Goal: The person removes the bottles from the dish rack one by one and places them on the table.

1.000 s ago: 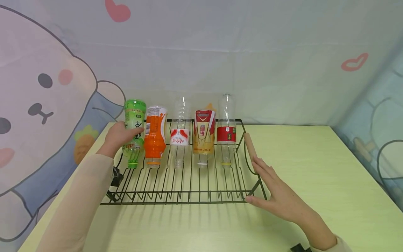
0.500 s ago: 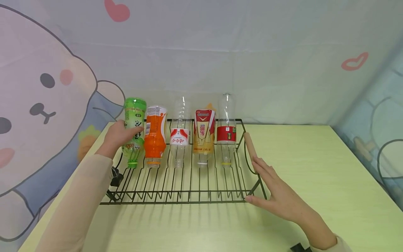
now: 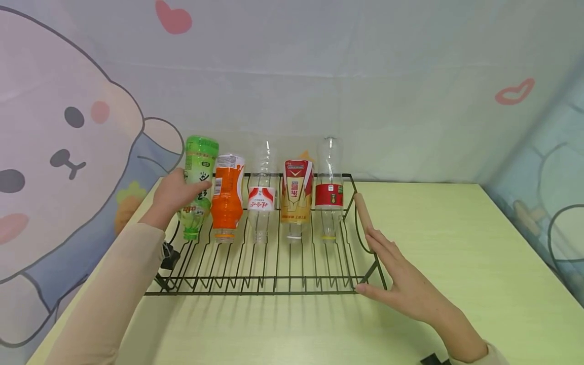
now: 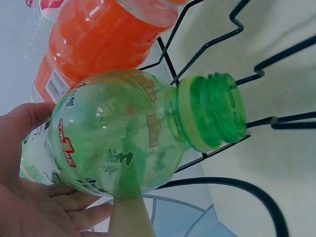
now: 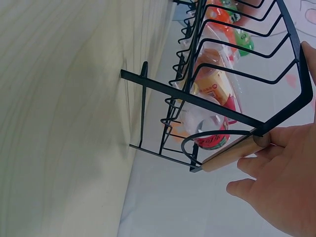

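My left hand (image 3: pixel 171 195) grips a green plastic bottle (image 3: pixel 199 157) neck-down at the left end of a black wire rack (image 3: pixel 274 293). The left wrist view shows its open, capless green neck (image 4: pixel 217 111) over the wires, with the thumb on one side and fingers on the other. Beside it leans an upside-down orange bottle (image 3: pixel 226 213). My right hand (image 3: pixel 406 286) rests at the rack's right end, fingers extended against the wooden handle (image 3: pixel 363 210) and thumb at the front corner. In the right wrist view the fingers lie along the rack's end frame (image 5: pixel 284 108).
Right of the orange bottle, a clear bottle with a red-and-white label (image 3: pixel 261 197), a red-and-gold bottle (image 3: pixel 296 192) and a clear red-labelled bottle (image 3: pixel 328 195) lean neck-down in the rack. The rack stands on a pale table (image 3: pixel 433 228) before a printed cloth backdrop (image 3: pixel 388 116).
The green bottle has risen slightly and now tilts, its base leaning right toward the orange bottle. My left hand moved with it, slightly up and right. The right hand stays put.
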Tool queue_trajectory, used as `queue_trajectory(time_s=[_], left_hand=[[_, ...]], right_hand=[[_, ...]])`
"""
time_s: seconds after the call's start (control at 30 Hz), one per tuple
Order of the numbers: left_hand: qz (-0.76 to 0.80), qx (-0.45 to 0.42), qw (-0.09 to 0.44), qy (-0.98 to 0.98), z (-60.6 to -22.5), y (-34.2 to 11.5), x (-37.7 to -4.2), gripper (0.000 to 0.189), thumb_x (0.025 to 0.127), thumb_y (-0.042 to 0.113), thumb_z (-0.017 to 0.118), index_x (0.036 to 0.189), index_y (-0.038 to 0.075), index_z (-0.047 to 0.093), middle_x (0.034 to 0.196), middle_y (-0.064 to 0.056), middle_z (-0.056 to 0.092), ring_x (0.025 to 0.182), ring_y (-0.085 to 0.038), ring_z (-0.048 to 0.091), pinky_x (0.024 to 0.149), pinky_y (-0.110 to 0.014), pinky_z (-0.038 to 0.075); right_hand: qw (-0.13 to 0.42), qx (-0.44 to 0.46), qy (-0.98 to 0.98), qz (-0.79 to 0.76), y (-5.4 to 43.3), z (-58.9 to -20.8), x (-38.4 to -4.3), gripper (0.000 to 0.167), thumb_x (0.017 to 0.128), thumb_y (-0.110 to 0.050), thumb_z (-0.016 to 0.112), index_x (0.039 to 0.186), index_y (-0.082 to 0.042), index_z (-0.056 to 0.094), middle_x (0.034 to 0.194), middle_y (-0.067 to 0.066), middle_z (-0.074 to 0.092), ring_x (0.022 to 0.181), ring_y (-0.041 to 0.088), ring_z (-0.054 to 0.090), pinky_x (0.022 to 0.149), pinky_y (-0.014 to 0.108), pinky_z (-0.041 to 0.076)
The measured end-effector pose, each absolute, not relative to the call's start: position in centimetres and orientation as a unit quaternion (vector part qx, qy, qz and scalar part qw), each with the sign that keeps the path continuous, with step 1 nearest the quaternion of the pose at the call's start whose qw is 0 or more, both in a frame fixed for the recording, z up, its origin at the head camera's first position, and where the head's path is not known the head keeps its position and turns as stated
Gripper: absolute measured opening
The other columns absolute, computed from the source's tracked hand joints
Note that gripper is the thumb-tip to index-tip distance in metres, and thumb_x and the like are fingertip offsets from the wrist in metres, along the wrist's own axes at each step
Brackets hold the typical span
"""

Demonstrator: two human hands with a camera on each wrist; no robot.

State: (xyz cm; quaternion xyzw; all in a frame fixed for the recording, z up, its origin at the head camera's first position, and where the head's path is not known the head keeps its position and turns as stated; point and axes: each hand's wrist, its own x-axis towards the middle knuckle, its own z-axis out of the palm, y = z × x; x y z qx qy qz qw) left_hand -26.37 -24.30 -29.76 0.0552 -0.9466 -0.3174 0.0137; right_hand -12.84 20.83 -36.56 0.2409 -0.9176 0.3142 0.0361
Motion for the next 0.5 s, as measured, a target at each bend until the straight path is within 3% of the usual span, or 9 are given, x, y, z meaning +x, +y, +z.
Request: queue_trajectory(time_s=[0.5], left_hand=[[-0.306, 0.050, 0.031, -0.950, -28.92, -23.74, -25.59, 0.059, 0.091, 0.044, 0.056, 0.118, -0.007, 0.045, 0.102, -0.022, 0.055, 0.083, -0.033, 0.058, 0.063, -0.038, 0.050]], right_hand=[[0.034, 0.242, -0.918, 0.311, 20.87, -36.48, -12.91, 0.091, 0.085, -0.044, 0.070, 0.155, -0.017, 0.019, 0.161, 0.001, 0.013, 0.147, 0.033, 0.013, 0.105, 0.066, 0.027]])
